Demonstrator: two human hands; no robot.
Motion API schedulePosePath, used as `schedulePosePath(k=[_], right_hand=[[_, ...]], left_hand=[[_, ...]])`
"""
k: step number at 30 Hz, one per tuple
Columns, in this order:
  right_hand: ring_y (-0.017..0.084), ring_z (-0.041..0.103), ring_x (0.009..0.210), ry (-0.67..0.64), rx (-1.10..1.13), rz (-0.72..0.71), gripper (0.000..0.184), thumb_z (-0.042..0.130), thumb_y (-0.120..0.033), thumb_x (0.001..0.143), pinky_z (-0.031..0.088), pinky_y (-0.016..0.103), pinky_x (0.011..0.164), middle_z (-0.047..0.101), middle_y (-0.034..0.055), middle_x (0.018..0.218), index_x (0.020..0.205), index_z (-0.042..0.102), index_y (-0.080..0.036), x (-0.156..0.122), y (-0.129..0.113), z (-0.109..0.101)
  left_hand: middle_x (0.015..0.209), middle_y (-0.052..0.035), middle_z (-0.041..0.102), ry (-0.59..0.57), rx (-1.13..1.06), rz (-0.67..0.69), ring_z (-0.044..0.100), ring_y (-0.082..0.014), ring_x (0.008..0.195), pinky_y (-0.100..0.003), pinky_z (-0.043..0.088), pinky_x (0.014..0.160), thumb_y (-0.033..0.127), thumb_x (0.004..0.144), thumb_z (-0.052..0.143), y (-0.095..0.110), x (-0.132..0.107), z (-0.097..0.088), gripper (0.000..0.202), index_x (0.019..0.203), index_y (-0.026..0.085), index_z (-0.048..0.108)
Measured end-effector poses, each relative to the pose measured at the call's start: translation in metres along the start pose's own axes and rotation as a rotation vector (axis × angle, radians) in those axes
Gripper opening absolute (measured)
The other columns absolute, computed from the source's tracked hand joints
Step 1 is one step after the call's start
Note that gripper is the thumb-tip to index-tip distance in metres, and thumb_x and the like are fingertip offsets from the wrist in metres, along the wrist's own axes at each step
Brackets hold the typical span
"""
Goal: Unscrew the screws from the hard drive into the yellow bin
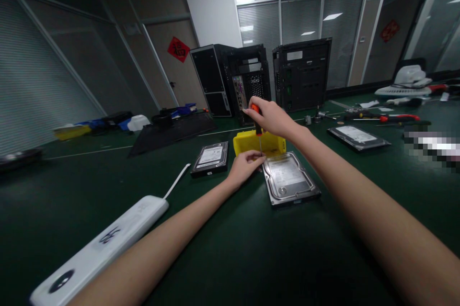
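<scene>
My right hand [264, 115] is closed around the red and black handle of a screwdriver [258, 129], whose shaft points down. The tip ends beside the fingers of my left hand [246, 166], near the far left corner of a hard drive [289, 179] lying flat with its label up. Thumb and forefinger of my left hand are pinched together at the tip; whatever is between them is too small to make out. A yellow plastic bin [239, 143] stands right behind both hands. Left of them lies another hard drive [211, 156].
A long white device [104, 243] lies at the front left. Another hard drive [355, 136], red-handled pliers [398, 118] and loose tools are on the right. Black computer cases [304, 76] stand at the back, with a black mat [172, 131] to their left.
</scene>
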State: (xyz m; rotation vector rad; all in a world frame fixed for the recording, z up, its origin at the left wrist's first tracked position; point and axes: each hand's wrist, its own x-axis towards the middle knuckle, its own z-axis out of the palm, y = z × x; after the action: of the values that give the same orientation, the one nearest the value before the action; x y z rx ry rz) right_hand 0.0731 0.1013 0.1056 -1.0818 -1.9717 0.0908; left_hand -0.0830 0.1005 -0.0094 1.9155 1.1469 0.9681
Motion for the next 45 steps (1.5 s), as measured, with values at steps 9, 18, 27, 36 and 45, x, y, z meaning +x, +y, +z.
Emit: schedulePosePath(k=[9, 18, 27, 36, 45], right_hand=[[0.013, 0.049, 0.056, -0.008, -0.004, 0.003, 0.028, 0.039, -0.045, 0.087, 0.036, 0.025, 0.058, 0.055, 0.0033, 0.069, 0.090, 0.051, -0.021, -0.0011, -0.0019, -0.0007], [0.013, 0.049, 0.057, -0.002, -0.008, -0.014, 0.026, 0.040, -0.044, 0.086, 0.036, 0.025, 0.059, 0.056, 0.0034, 0.071, 0.089, 0.051, -0.021, -0.0004, -0.0011, 0.0001], [0.014, 0.051, 0.059, 0.009, -0.023, -0.016, 0.026, 0.040, -0.044, 0.086, 0.036, 0.025, 0.060, 0.057, 0.0033, 0.070, 0.089, 0.052, -0.021, -0.0004, -0.0009, 0.0002], [0.014, 0.050, 0.059, 0.000, -0.023, -0.008, 0.027, 0.039, -0.044, 0.086, 0.035, 0.025, 0.060, 0.056, 0.0038, 0.071, 0.090, 0.052, -0.021, -0.0001, -0.0002, 0.0005], [0.013, 0.049, 0.057, -0.005, -0.020, -0.003, 0.028, 0.039, -0.046, 0.086, 0.034, 0.025, 0.058, 0.055, 0.0038, 0.070, 0.090, 0.052, -0.021, -0.0006, -0.0014, 0.0003]], left_hand=[[0.087, -0.0079, 0.069, -0.003, 0.015, -0.004, 0.060, -0.0117, 0.057, -0.023, 0.049, 0.059, 0.035, 0.076, 0.061, 0.0027, -0.0005, -0.0007, 0.031, 0.096, 0.012, 0.066], [0.087, -0.0076, 0.069, 0.002, 0.027, 0.017, 0.060, -0.0113, 0.056, -0.023, 0.048, 0.057, 0.036, 0.077, 0.060, -0.0012, 0.0001, -0.0002, 0.031, 0.096, 0.012, 0.066], [0.087, -0.0085, 0.069, 0.003, 0.016, 0.019, 0.060, -0.0121, 0.057, -0.023, 0.048, 0.058, 0.036, 0.077, 0.061, 0.0009, -0.0007, -0.0008, 0.032, 0.096, 0.011, 0.065], [0.084, -0.0076, 0.069, 0.003, 0.020, -0.003, 0.059, -0.0117, 0.056, -0.023, 0.048, 0.058, 0.035, 0.077, 0.061, 0.0052, -0.0022, -0.0008, 0.030, 0.095, 0.012, 0.066], [0.084, -0.0072, 0.069, -0.001, 0.016, 0.013, 0.059, -0.0110, 0.056, -0.022, 0.048, 0.057, 0.036, 0.077, 0.061, 0.0006, -0.0011, -0.0006, 0.030, 0.096, 0.012, 0.066]])
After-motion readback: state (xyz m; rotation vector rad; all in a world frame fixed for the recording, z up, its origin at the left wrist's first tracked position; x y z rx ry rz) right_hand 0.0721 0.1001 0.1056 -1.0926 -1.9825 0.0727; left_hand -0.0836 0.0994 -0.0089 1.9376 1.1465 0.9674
